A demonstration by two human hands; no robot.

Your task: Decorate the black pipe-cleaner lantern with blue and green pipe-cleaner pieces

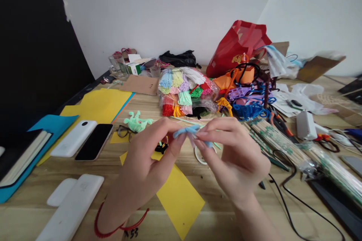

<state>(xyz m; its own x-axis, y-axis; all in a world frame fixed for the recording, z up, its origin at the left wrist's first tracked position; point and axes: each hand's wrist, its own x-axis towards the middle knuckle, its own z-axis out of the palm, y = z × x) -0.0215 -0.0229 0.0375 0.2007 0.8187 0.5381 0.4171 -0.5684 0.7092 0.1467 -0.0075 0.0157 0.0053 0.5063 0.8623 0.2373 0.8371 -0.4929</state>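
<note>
Leftward on the wooden table (217, 223), a white power bank (72, 140) lies just beside a black-screened smartphone (94, 142). Next comes a pale green fuzzy figure (137, 122). The person's left hand (151, 154) has its thumb and fingertips pinched together on one side of a light blue fuzzy strip (192, 128), raised at the centre above a yellow paper sheet (182, 199). The right hand (239, 154) grips the strip's other side, thumb and fingers closed tightly. Farther right lie plastic-wrapped bundles of thin sticks (285, 146).
</note>
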